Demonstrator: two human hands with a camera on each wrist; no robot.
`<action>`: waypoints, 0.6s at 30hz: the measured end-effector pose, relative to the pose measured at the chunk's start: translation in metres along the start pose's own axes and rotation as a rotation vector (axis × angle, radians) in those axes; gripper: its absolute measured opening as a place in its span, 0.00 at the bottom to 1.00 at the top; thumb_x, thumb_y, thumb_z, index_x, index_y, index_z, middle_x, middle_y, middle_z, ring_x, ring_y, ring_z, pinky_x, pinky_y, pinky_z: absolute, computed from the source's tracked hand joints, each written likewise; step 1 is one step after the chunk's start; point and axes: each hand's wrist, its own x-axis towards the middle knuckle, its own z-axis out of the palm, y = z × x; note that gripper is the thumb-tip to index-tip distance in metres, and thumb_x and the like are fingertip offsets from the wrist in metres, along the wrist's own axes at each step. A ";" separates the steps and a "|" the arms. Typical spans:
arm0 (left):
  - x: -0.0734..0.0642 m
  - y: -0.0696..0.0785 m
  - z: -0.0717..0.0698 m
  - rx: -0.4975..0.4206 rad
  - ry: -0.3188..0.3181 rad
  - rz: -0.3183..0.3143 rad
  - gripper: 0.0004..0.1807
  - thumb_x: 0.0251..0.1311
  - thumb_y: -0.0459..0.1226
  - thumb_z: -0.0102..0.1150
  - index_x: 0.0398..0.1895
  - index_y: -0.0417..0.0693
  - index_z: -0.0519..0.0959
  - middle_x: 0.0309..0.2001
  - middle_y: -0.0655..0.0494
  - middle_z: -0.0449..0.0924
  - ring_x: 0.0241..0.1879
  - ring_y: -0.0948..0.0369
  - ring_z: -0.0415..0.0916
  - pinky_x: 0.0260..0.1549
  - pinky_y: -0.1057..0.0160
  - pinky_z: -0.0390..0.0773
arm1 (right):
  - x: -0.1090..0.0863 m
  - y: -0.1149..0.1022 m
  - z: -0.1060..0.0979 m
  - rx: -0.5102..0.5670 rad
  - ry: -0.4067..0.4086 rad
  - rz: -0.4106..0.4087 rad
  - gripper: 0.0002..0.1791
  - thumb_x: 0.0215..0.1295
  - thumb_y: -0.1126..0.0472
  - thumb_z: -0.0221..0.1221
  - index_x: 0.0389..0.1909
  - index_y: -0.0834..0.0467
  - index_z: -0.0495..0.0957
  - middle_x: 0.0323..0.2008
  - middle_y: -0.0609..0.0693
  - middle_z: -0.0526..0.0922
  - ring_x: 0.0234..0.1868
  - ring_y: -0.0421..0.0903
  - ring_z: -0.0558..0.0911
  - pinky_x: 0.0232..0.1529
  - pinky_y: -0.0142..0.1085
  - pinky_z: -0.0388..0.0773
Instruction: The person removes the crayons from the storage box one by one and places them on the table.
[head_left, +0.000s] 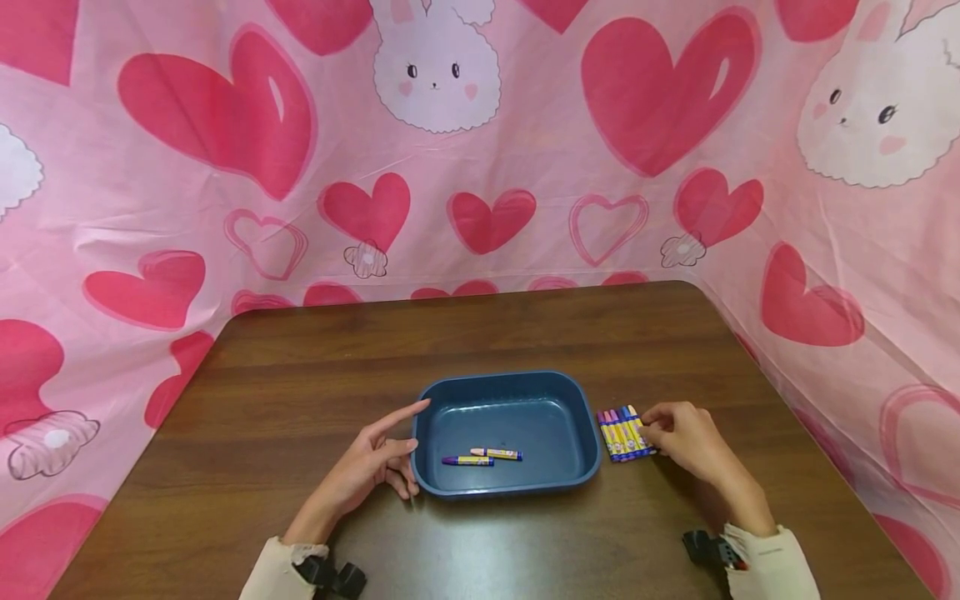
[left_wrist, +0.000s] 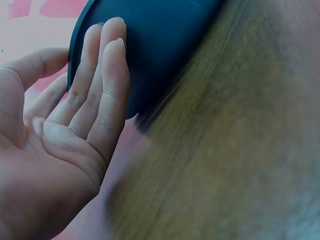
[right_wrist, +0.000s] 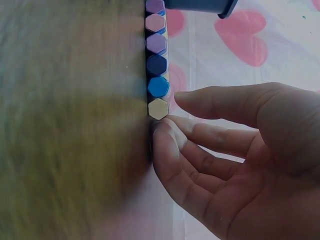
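A blue rectangular tray [head_left: 517, 387] sits on the table, holding a purple crayon [head_left: 468, 461] and a peach crayon [head_left: 497, 454] side by side near its front left. My left hand [head_left: 366, 462] touches the tray's left end; in the left wrist view its fingers [left_wrist: 114, 85] lie fairly straight along the tray's outer wall. Right of the tray, several crayons [head_left: 619, 435] lie in a flat row. My right hand [head_left: 693, 442] is at the row's right end. In the right wrist view, its fingertips are beside the cream crayon [right_wrist: 158, 109], with the thumb held slightly off it.
The brown wooden table [head_left: 315, 375] extends around the tray on all sides. A pink cloth with hearts and rabbits [head_left: 450, 167] hangs behind the table and along both sides. A dark wrist device [head_left: 330, 575] sits by each sleeve.
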 end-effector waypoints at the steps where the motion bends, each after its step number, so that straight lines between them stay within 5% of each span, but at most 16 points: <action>1: 0.000 0.000 0.000 0.000 0.001 -0.002 0.31 0.77 0.33 0.43 0.79 0.49 0.52 0.29 0.45 0.86 0.27 0.54 0.86 0.28 0.56 0.86 | 0.000 0.000 0.000 -0.002 0.002 0.002 0.11 0.63 0.62 0.66 0.39 0.67 0.84 0.27 0.48 0.82 0.27 0.43 0.77 0.25 0.34 0.77; 10: 0.003 0.000 0.002 0.006 0.002 -0.001 0.31 0.76 0.33 0.44 0.79 0.48 0.51 0.29 0.44 0.86 0.27 0.53 0.86 0.28 0.55 0.86 | -0.001 -0.004 -0.003 -0.043 0.122 -0.025 0.07 0.60 0.64 0.67 0.37 0.64 0.84 0.26 0.47 0.81 0.29 0.43 0.77 0.28 0.34 0.74; 18: 0.002 -0.004 -0.001 -0.017 0.002 0.008 0.31 0.76 0.32 0.44 0.79 0.50 0.52 0.28 0.43 0.85 0.26 0.53 0.86 0.27 0.53 0.86 | 0.003 -0.028 0.000 -0.037 0.215 -0.133 0.05 0.61 0.67 0.66 0.37 0.63 0.84 0.28 0.48 0.83 0.30 0.44 0.80 0.32 0.37 0.80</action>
